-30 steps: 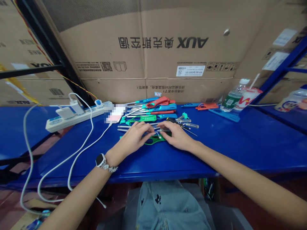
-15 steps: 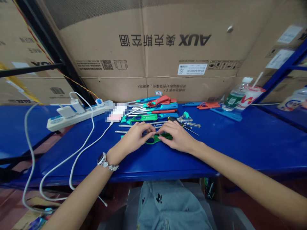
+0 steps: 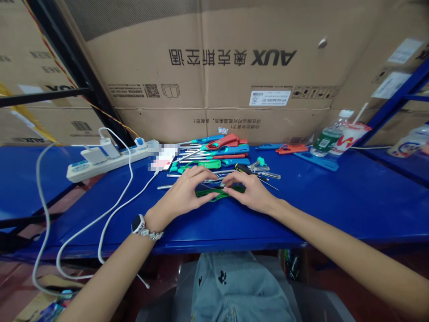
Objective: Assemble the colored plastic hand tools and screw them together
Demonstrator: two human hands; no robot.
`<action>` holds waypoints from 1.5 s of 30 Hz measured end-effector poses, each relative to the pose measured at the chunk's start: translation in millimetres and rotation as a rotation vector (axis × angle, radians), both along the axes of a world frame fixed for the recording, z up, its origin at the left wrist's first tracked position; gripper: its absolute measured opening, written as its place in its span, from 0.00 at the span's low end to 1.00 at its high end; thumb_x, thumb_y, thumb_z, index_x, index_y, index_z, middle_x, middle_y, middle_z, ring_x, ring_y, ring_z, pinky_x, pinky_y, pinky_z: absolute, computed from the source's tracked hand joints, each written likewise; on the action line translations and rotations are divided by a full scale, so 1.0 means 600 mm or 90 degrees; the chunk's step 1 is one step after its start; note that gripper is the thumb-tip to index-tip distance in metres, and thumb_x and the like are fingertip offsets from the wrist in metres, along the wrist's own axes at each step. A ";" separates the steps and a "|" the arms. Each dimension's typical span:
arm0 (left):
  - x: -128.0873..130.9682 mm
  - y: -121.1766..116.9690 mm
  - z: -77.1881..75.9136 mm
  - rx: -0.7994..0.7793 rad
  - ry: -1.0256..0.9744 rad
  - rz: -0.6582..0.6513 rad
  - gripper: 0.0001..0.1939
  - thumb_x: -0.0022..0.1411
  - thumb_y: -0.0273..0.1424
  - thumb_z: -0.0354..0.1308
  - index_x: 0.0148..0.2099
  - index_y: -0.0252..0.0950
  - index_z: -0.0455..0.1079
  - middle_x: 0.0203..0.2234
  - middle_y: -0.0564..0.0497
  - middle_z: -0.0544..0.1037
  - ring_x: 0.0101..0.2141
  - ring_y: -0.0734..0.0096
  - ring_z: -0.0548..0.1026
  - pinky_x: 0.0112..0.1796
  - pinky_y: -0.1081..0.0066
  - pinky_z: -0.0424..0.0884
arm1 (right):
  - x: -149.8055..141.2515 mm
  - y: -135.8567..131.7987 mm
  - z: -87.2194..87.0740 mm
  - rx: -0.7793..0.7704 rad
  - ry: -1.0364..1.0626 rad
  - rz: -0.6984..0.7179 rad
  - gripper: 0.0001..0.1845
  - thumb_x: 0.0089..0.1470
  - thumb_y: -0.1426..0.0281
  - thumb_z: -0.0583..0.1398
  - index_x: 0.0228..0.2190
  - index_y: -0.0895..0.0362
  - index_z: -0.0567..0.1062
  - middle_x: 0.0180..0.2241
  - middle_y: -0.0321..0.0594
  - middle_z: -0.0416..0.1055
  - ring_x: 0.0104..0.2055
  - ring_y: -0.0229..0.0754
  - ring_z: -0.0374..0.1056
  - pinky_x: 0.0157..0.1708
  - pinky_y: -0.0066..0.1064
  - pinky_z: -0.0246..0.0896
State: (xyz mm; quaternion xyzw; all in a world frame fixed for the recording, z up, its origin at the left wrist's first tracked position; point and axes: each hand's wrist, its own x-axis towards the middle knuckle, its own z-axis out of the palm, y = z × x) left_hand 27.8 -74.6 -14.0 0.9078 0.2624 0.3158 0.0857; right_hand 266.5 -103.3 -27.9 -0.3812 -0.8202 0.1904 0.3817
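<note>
A green lighter handle (image 3: 217, 195) lies on the blue table between my hands. My left hand (image 3: 187, 190) arches over its left end, thumb spread away from the fingers, with the thumb tip by the handle's edge. My right hand (image 3: 250, 190) pinches a small part (image 3: 222, 184) with a metallic look just above the handle; its exact kind is too small to make out. Thin metal lighter tubes (image 3: 172, 175) lie just beyond my hands. Beside my right fingers rest a yellow-and-black screwdriver (image 3: 244, 168) and clear-handled tools (image 3: 270, 175).
Behind is a pile of red, blue and green long lighters (image 3: 228, 147). A white power strip (image 3: 77, 169) with plugs and cables stands left. Loose handle shells (image 3: 317, 161), a water bottle (image 3: 326, 136) and a drink cup (image 3: 348, 138) are right. A cardboard wall (image 3: 228, 27) closes the back.
My left hand has opened, its thumb and fingers moving apart and slightly left. My right hand stays near the same spot, still pinching over the green handle.
</note>
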 end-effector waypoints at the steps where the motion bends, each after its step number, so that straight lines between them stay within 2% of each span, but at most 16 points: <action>1: -0.003 0.000 0.000 0.014 0.023 -0.004 0.15 0.68 0.39 0.63 0.52 0.40 0.72 0.46 0.46 0.78 0.48 0.57 0.74 0.50 0.55 0.70 | 0.001 0.000 -0.001 -0.005 0.008 0.008 0.05 0.62 0.70 0.63 0.41 0.54 0.76 0.38 0.39 0.79 0.40 0.42 0.75 0.44 0.39 0.68; 6: -0.006 -0.005 0.002 0.062 0.077 -0.012 0.08 0.71 0.36 0.60 0.49 0.40 0.72 0.45 0.47 0.78 0.46 0.59 0.73 0.49 0.57 0.68 | 0.006 0.001 -0.004 0.049 -0.026 0.034 0.03 0.63 0.70 0.63 0.37 0.53 0.79 0.36 0.39 0.79 0.40 0.43 0.73 0.45 0.40 0.68; 10: -0.004 -0.013 0.001 0.097 0.095 -0.020 0.08 0.71 0.37 0.60 0.44 0.38 0.74 0.40 0.48 0.76 0.42 0.61 0.73 0.44 0.60 0.68 | 0.010 0.006 -0.009 0.092 -0.046 0.044 0.05 0.63 0.70 0.63 0.36 0.53 0.81 0.35 0.39 0.79 0.40 0.44 0.71 0.45 0.42 0.68; 14: -0.006 -0.013 -0.009 0.081 0.121 -0.036 0.08 0.70 0.36 0.60 0.42 0.37 0.75 0.37 0.49 0.76 0.40 0.63 0.74 0.43 0.62 0.68 | 0.013 0.013 -0.014 0.127 -0.065 0.079 0.05 0.63 0.68 0.64 0.35 0.53 0.81 0.35 0.39 0.79 0.41 0.45 0.70 0.49 0.46 0.66; 18: -0.007 -0.011 -0.014 0.066 0.126 -0.059 0.09 0.70 0.36 0.61 0.40 0.37 0.77 0.36 0.49 0.76 0.40 0.64 0.74 0.43 0.63 0.69 | 0.020 0.021 -0.019 0.157 -0.063 0.110 0.05 0.63 0.69 0.64 0.36 0.54 0.82 0.35 0.41 0.79 0.41 0.45 0.70 0.46 0.45 0.68; 21: -0.007 -0.011 -0.015 0.068 0.132 -0.074 0.09 0.71 0.34 0.61 0.39 0.37 0.78 0.35 0.49 0.76 0.38 0.65 0.73 0.42 0.63 0.70 | 0.028 0.027 -0.020 0.146 -0.065 0.117 0.05 0.62 0.70 0.64 0.38 0.53 0.83 0.36 0.41 0.78 0.43 0.45 0.70 0.46 0.44 0.69; 28: -0.015 -0.005 -0.011 0.044 0.146 -0.089 0.08 0.72 0.29 0.58 0.41 0.37 0.77 0.38 0.48 0.77 0.40 0.65 0.72 0.44 0.64 0.70 | 0.031 0.039 -0.008 0.021 -0.053 0.166 0.07 0.62 0.72 0.64 0.40 0.54 0.83 0.39 0.40 0.77 0.40 0.40 0.74 0.45 0.38 0.72; 32: -0.020 -0.004 -0.007 0.037 0.162 -0.079 0.08 0.73 0.29 0.57 0.41 0.37 0.77 0.39 0.48 0.77 0.41 0.64 0.71 0.45 0.63 0.68 | 0.030 0.041 -0.001 0.017 -0.075 0.170 0.08 0.62 0.72 0.63 0.40 0.54 0.83 0.39 0.41 0.77 0.40 0.40 0.73 0.44 0.37 0.71; 39: -0.024 -0.004 -0.008 0.046 0.185 -0.059 0.09 0.74 0.31 0.56 0.41 0.38 0.77 0.40 0.48 0.77 0.43 0.63 0.71 0.45 0.62 0.67 | 0.041 0.040 -0.007 0.108 -0.127 0.160 0.10 0.64 0.72 0.61 0.43 0.53 0.83 0.38 0.42 0.72 0.39 0.41 0.71 0.40 0.38 0.72; 45: -0.024 -0.003 -0.009 0.053 0.192 -0.057 0.08 0.73 0.30 0.57 0.41 0.38 0.77 0.40 0.48 0.77 0.43 0.62 0.71 0.45 0.62 0.67 | 0.049 0.042 -0.009 0.194 -0.188 0.172 0.12 0.67 0.68 0.59 0.45 0.54 0.82 0.38 0.44 0.74 0.38 0.41 0.71 0.38 0.36 0.72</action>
